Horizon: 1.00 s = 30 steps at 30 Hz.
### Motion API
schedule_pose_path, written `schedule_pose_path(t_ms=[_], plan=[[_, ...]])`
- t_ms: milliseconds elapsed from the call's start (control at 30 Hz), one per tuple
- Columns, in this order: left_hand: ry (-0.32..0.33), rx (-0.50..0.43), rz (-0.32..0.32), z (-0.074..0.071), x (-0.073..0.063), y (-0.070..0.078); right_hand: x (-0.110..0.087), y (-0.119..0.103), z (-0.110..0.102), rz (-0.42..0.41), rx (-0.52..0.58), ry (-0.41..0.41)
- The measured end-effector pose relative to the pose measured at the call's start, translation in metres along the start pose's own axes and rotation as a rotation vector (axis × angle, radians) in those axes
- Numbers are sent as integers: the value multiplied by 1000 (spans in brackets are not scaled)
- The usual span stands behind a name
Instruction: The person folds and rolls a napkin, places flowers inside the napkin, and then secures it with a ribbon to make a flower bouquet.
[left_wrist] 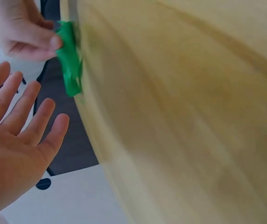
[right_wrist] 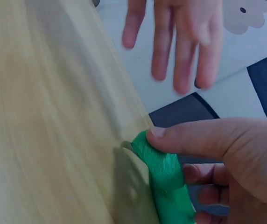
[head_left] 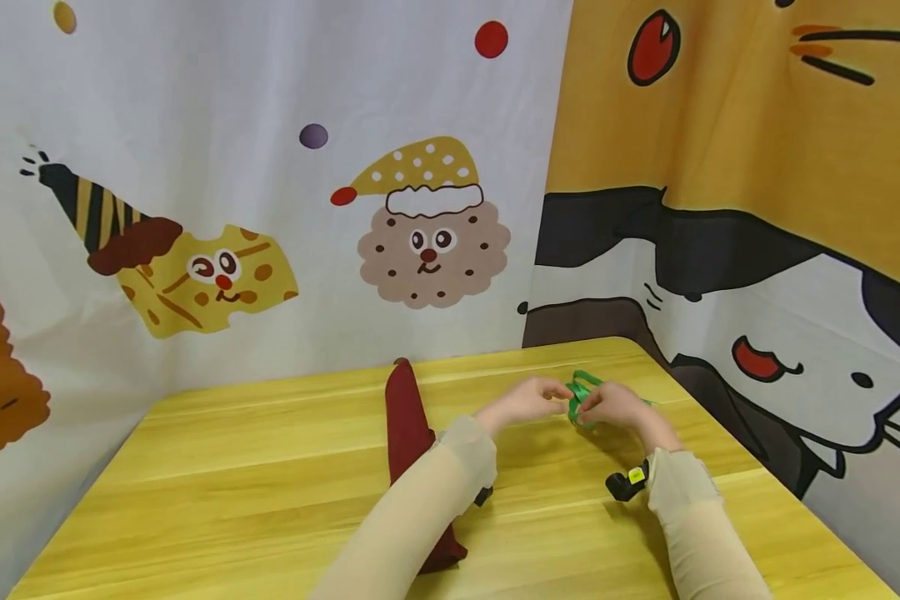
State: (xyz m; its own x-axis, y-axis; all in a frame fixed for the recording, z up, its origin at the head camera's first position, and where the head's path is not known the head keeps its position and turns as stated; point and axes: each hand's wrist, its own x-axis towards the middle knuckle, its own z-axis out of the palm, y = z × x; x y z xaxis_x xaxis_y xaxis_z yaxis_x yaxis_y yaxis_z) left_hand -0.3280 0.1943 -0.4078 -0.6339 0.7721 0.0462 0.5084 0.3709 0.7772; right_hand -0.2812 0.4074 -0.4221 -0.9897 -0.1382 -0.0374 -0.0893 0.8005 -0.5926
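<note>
My right hand (head_left: pixel 618 407) pinches a green ribbon (right_wrist: pixel 164 170) between thumb and fingers, just above the table's far right part. The ribbon is ribbed and shiny, and it hangs in loops. Beside it, my left hand (head_left: pixel 523 403) holds nothing; the left wrist view shows its fingers (left_wrist: pixel 28 109) spread and slightly bent, apart from the ribbon. To the left of both hands lies a long dark red cloth bundle (head_left: pixel 407 412), narrow at its far end. My left forearm hides part of its middle.
The yellow wood-grain table (head_left: pixel 232 467) ends close behind and to the right of the hands. Printed curtains (head_left: pixel 247 167) hang behind it and along its right side. A small black device (head_left: pixel 627 483) is strapped at the right wrist.
</note>
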Motion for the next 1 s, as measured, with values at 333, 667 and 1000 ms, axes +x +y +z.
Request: schedule_pose_path(t_ms=[333, 667, 1000], plan=[[-42, 77, -15, 6, 1, -12, 5, -14, -4, -80, 153, -74], [24, -2, -47, -6, -6, -14, 0, -28, -12, -120, 242, -103], [70, -28, -7, -39, -24, -25, 3, -34, -6, -107, 323, 31]])
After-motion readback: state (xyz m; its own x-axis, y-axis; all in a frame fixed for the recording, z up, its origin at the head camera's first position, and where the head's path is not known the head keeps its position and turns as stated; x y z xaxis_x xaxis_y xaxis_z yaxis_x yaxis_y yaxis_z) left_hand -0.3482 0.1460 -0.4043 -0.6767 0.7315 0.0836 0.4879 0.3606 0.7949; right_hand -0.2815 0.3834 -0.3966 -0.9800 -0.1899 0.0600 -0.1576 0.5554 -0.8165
